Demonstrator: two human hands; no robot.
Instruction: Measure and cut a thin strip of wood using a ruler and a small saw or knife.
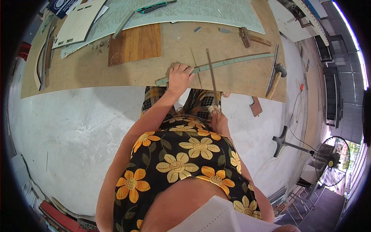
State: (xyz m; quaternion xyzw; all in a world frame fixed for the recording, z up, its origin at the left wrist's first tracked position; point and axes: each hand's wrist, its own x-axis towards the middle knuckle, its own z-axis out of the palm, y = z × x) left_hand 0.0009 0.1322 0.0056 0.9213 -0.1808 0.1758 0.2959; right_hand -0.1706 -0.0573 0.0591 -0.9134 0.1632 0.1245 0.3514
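A long thin pale-green strip [232, 61] lies across a brown fibreboard worktop [96, 69], ending near the board's front edge. My left hand [179, 77] presses down on the strip's near end, fingers curled over it. My right hand [217, 116] is below the board's edge, close to my body, closed around the handle of a thin-bladed saw [211, 73]. The blade runs up and away from me and crosses the strip just right of my left hand. A second thin rod [196, 67] of the saw lies beside it.
On the board lie a reddish wood panel [135, 43], a large pale patterned sheet [185, 11], a hammer [251, 38] and a curved-handled blade tool [273, 77]. Beyond are a pale concrete floor [65, 131], a small wood offcut [256, 106] and a standing fan [332, 160].
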